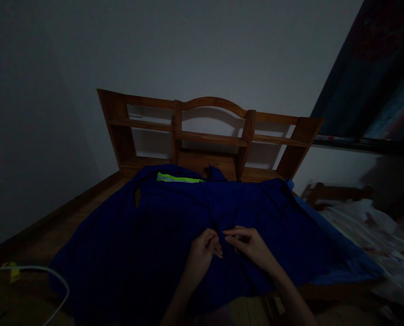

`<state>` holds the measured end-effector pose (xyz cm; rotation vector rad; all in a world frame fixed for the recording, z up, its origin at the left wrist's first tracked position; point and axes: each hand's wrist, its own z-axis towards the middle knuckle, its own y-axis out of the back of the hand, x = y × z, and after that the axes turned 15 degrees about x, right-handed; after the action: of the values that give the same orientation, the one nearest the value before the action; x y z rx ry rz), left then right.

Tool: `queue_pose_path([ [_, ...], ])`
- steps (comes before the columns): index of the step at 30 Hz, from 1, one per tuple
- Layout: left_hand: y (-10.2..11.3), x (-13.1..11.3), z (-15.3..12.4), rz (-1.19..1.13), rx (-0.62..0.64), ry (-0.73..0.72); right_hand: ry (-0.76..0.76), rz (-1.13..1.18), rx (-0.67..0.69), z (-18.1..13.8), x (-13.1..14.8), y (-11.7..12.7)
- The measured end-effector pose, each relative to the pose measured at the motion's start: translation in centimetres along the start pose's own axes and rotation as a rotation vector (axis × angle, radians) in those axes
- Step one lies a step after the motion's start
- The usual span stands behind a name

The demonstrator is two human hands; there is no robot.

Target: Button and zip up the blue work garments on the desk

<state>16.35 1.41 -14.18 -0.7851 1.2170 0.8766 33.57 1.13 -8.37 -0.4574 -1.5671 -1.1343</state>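
Really dim shot, barely any light, corners go near black w/ wide-angle bending at the edges. Only the hi-vis stripe (178, 178) pops. Right edge is soft and blurry.

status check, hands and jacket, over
Left hand and right hand both pinching jacket mid-front. Jacket spread on bed. Cable off left, apart from hands.

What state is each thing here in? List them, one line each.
blue jacket: spread out flat
left hand: grip pinched shut on the jacket's middle
right hand: grip pinched shut on the jacket's middle
white cable: loose, lying in a curve
floral bedding: rumpled
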Motion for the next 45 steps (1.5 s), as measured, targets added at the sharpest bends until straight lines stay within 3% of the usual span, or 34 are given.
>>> queue_pose_path([
  [6, -0.1, 0.4, -0.3, 0.142, -0.037, 0.0, 0.006, -0.043, -0.098, 0.7, -1.2, -1.2],
  [13, -0.4, -0.9, -1.0, 0.272, -0.019, -0.048, -0.02, 0.176, -0.026, 1.4, -2.3, -1.3],
  [23, -0.3, -1.2, -0.5, 0.168, -0.085, 0.006, -0.015, 0.161, -0.107, 1.1, -1.6, -1.4],
  [45, 0.2, -0.7, -0.5, 0.085, -0.098, -0.016, -0.021, 0.161, -0.043, 1.6, -2.7, -1.5],
])
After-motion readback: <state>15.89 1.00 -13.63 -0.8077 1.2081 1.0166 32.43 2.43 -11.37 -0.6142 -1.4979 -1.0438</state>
